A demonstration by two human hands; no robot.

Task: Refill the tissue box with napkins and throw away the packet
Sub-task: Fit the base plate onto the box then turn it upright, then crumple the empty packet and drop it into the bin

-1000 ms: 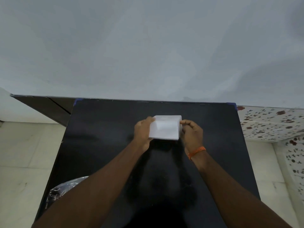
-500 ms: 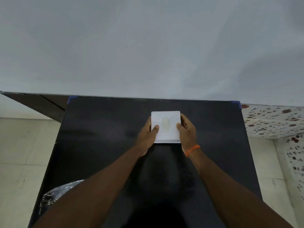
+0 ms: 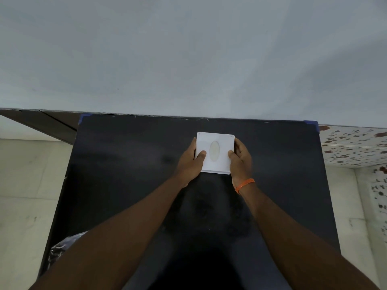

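Both hands — left (image 3: 190, 162), right (image 3: 240, 159) — clasping tissue box (image 3: 215, 143)

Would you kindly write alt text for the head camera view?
Both hands, left hand and right hand, hold a white tissue box with an oval top slot on a black table. An orange wristband circles the right wrist.

Black matte tabletop (image 3: 125, 174) lies bare L & R of the white square tissue box (image 3: 215, 143). Both hands flank the box; pale wall (image 3: 188, 59) closes off the far edge. Crinkled clear plastic bag (image 3: 60, 248) hangs off the near-left edge.
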